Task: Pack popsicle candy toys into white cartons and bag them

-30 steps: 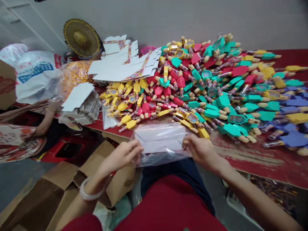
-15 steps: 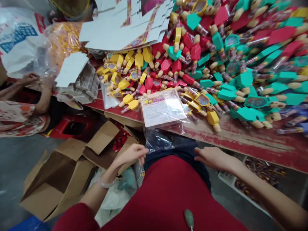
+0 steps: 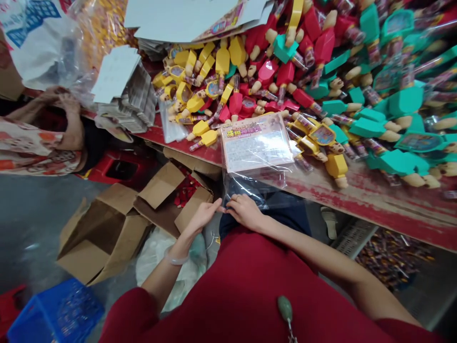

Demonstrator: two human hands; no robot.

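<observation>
A clear plastic bag (image 3: 250, 183) with a printed card (image 3: 257, 145) in it lies at the table's near edge, its lower part hanging over my lap. Both of my hands meet at the bag's lower left corner. My left hand (image 3: 205, 214) has thumb and fingers pressed together there. Beside it, my right hand (image 3: 244, 209) is closed, its fingertips pinched at the same corner. Yellow toys (image 3: 200, 127) lie left of the card, and more yellow, red and green toys (image 3: 380, 124) are heaped behind it and to its right.
Stacked cards (image 3: 124, 90) and flat white cardboard (image 3: 171, 19) are on the table. Open cartons (image 3: 103, 233) and a blue basket (image 3: 53, 309) stand on the floor to the left. Another person's hands (image 3: 60, 97) are at far left. A crate (image 3: 357, 238) sits under the table at right.
My right hand has moved left across my lap to meet my left hand at the bag's lower left corner. The view has shifted, showing more of the blue basket.
</observation>
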